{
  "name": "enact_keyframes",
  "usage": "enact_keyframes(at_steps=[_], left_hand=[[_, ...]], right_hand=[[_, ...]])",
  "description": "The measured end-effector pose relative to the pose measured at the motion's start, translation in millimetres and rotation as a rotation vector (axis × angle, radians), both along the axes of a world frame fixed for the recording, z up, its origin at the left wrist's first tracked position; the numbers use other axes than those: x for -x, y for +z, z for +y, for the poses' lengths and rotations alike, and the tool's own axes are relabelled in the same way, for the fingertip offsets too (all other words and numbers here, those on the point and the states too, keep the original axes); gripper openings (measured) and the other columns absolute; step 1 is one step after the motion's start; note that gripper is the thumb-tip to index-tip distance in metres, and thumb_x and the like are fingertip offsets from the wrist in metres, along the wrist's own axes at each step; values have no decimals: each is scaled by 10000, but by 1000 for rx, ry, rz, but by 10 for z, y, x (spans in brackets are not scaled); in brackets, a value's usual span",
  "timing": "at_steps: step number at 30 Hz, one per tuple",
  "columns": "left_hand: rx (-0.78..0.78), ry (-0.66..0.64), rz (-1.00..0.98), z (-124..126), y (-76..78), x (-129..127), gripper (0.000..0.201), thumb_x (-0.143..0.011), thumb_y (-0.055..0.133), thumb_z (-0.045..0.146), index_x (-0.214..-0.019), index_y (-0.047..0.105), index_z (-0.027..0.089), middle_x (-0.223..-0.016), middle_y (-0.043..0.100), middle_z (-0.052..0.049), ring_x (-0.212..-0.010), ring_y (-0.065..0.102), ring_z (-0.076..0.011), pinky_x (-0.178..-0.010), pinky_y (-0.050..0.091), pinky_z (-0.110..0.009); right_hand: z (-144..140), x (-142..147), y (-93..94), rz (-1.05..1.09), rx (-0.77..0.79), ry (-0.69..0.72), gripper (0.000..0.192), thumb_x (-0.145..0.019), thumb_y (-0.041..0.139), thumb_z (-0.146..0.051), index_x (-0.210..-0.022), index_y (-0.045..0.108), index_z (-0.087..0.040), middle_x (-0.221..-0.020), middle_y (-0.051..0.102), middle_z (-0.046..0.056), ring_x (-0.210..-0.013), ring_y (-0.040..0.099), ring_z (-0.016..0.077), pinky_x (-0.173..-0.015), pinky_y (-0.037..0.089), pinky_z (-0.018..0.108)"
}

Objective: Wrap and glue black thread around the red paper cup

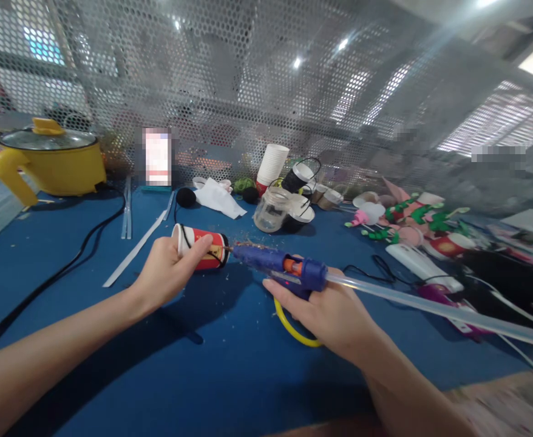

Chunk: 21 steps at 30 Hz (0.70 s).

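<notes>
Head view: both hands are occupied above a blue work surface [243, 352]. The left hand [166, 270] is clamped on a red-and-white paper cup [199, 235], which lies on its side in the grip, thumb along the near wall, open rim to the left and base to the right. Black cord [224, 252] is wound at the base end; a strand also crosses the wall near the rim. The right hand [332, 312] is closed around the handle of a blue glue gun [264, 260], nozzle pointing left at the cup's base end; whether the tip makes contact cannot be determined. A clear glue stick [398, 296] extends from the gun's rear, passing above the right wrist. A yellow loop [292, 331] curves just below the right grip.

Beyond the left grip: a black yarn ball [186, 197], with a strand descending toward the cup, and a crumpled white sheet [221, 197]. Left of that grip, a pale strip [134, 252] lies flat. Past the gun: a clear jar [270, 213] and a tilted stack of white cups [274, 161]. Farther left of the left grip stands a yellow pot [68, 170], lid on.
</notes>
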State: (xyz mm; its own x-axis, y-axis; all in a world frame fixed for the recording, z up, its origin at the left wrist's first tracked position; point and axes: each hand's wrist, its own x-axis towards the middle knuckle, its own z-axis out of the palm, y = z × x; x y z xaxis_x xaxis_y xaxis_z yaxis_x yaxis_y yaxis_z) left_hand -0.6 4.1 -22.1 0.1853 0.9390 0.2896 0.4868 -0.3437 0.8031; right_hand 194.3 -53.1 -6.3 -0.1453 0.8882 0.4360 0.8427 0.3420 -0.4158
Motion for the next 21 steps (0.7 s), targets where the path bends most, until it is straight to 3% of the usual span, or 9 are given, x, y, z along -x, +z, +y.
enact_keyframes(at_steps=[9, 17, 21], left_hand=[[-44, -46, 37, -8, -45, 11, 373, -765, 425, 373, -465, 390, 154, -471, 235, 55, -433, 201, -58, -376, 177, -195], [-147, -57, 89, -6, -54, 27, 407, -763, 425, 335, -449, 213, 187, -455, 193, 61, -412, 183, -58, -389, 151, -223], [-170, -75, 102, -6, -57, 35, 341, -767, 425, 323, -474, 328, 179, -467, 259, 57, -423, 242, -66, -402, 204, -213]], right_hand=[[13, 0, 11, 65, 21, 20, 159, -743, 487, -290, -737, 623, -209, -753, 673, 54, -688, 635, 200, -642, 509, 305], [20, -11, 7, 73, 16, 42, 154, -737, 490, -286, -744, 631, -222, -757, 677, 50, -712, 634, 204, -658, 508, 309], [28, -7, 3, 90, 6, 23, 152, -730, 499, -296, -724, 632, -222, -746, 679, 50, -717, 636, 211, -665, 510, 315]])
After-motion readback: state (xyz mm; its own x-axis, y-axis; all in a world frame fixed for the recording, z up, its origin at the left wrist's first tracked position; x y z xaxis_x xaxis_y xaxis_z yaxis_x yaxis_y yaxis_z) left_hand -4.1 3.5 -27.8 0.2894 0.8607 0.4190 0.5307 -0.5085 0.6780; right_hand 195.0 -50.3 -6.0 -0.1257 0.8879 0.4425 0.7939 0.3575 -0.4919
